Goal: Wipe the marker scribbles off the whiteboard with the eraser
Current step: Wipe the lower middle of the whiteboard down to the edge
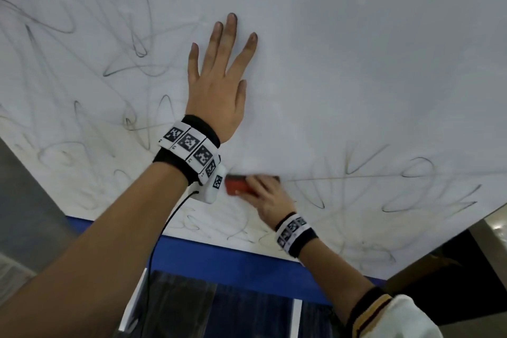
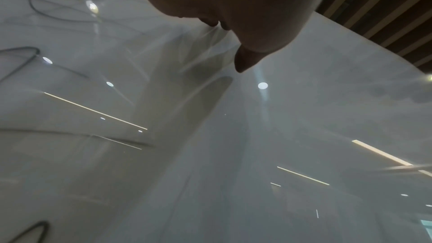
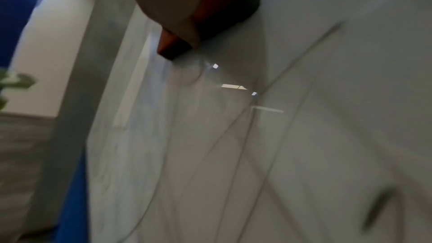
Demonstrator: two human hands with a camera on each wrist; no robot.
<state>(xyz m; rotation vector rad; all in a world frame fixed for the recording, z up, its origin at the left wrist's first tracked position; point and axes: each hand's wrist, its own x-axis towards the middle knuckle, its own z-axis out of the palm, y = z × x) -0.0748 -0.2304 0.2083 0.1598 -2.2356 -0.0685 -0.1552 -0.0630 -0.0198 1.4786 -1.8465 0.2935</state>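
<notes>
The whiteboard (image 1: pixel 356 63) fills the head view, with grey marker scribbles (image 1: pixel 131 35) on its left side and more scribbles (image 1: pixel 397 184) along the lower right. My left hand (image 1: pixel 219 71) lies flat on the board, fingers straight and spread. Lower down, my right hand (image 1: pixel 266 195) grips a red eraser (image 1: pixel 238 185) and presses it against the board just below my left wrist. In the right wrist view the eraser (image 3: pixel 222 6) shows red under my palm, touching the whiteboard (image 3: pixel 327 99). The left wrist view shows my palm (image 2: pixel 233 3) on the whiteboard (image 2: pixel 233 154).
A blue frame (image 1: pixel 219 258) runs along the board's bottom edge. A black cable (image 1: pixel 164 228) hangs from the left wrist device. The upper right of the board carries no marks. Dark furniture (image 1: pixel 452 282) stands beyond the lower right corner.
</notes>
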